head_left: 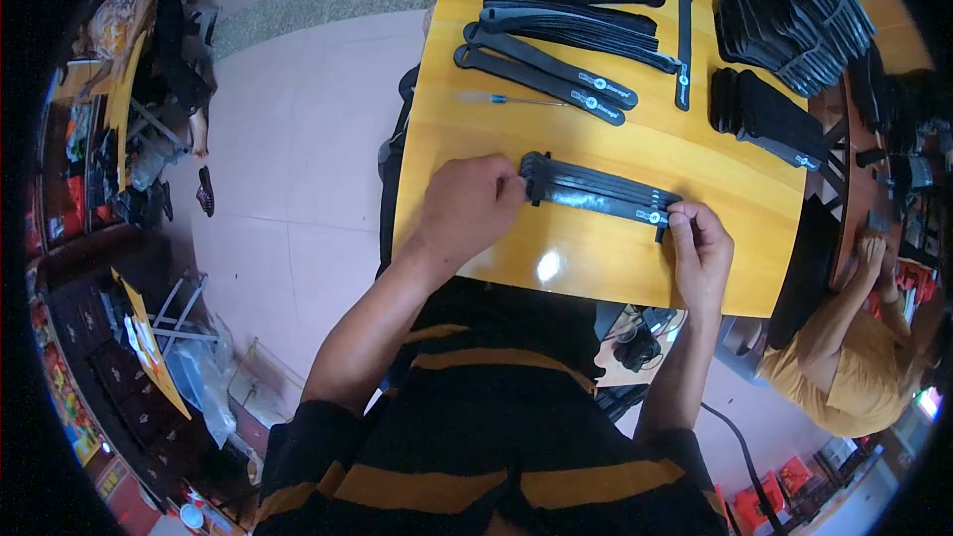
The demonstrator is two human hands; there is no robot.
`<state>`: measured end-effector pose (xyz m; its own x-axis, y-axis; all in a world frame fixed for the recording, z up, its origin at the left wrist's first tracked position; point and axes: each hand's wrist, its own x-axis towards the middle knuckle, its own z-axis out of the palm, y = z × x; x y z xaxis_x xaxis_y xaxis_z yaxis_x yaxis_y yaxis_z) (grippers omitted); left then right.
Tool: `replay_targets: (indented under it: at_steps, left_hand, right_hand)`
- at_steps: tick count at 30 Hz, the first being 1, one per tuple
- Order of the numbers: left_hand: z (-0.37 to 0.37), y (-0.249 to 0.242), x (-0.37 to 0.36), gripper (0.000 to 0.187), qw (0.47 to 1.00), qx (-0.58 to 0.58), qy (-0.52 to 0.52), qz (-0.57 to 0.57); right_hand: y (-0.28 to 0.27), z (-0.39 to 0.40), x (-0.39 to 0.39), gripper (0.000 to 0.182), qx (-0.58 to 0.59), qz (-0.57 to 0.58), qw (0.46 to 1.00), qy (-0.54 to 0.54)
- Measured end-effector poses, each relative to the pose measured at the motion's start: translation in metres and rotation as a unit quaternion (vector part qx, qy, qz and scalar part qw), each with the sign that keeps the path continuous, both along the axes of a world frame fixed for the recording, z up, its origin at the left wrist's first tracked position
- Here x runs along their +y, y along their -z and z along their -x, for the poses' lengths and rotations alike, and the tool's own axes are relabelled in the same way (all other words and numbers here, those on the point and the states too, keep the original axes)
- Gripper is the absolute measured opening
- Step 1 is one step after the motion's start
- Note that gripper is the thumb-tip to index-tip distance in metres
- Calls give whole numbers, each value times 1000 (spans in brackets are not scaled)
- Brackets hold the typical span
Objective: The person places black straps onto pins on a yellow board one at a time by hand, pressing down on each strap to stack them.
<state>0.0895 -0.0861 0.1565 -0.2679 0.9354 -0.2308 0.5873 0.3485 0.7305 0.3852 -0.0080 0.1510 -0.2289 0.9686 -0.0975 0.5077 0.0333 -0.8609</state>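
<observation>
A stack of black straps (596, 191) lies slightly fanned on the yellow table in front of me. White lettering and a round logo show near its right end, and the left end has looped tips. My left hand (472, 201) is closed at the looped end, its fingertips partly hidden by the curled fingers. At the printed end, my right hand (703, 243) pinches the straps between thumb and fingers. Short dark pieces stick out under both ends of the stack. Just beyond lie two loose straps (541, 79) and a thin tool with a blue collar (498, 99).
Further bundles of straps (576, 28) lie across the back of the yellow table (467, 258). One single strap (684, 50) lies lengthwise. A folded pile (764, 114) and a tall heap (794, 15) stand at right. Another person (844, 367) sits at the right.
</observation>
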Motion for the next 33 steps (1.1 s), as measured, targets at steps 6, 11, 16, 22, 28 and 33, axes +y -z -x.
replay_targets:
  at_steps: [6,11,16,22,28,33]
  left_hand:
    - [0,-3,1,19,1000,15,8,-2]
    - [-1,2,-1,20,999,27,11,-30]
    - [-2,-4,0,19,1000,15,8,2]
    - [-3,0,-1,18,999,21,5,-33]
    - [-4,-6,0,20,1000,20,5,-5]
    - [-4,-5,0,20,1000,14,3,-10]
  right_hand:
    - [5,-2,1,10,-5,-25,1000,-11]
    - [2,0,1,10,9,-9,1000,-7]
    - [3,0,0,9,20,6,1000,1]
    - [4,0,-1,8,6,-20,1000,4]
    - [9,-2,-1,8,-11,-26,1000,12]
    - [7,-1,-1,8,-30,-25,999,13]
